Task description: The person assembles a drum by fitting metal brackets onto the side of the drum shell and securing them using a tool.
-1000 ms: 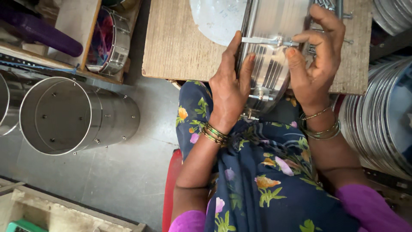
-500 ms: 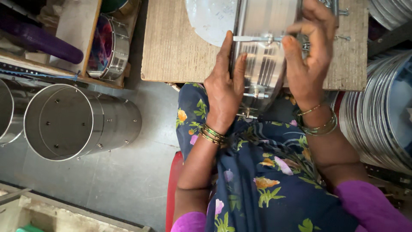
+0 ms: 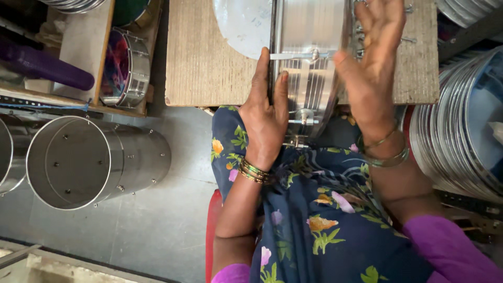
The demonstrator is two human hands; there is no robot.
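at the near edge of the wooden board [image 3: 209, 63], my left hand [image 3: 266, 118] presses flat against the steel drum shell [image 3: 309, 52], fingers straight. my right hand [image 3: 374, 63] is spread open on its far side, gripping nothing.

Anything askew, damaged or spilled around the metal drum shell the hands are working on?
Nothing stands out. The drum shell lies on its side on the wooden board, left hand flat against its rim, right hand open at the other end. A second steel shell lies tipped on the floor, undamaged.
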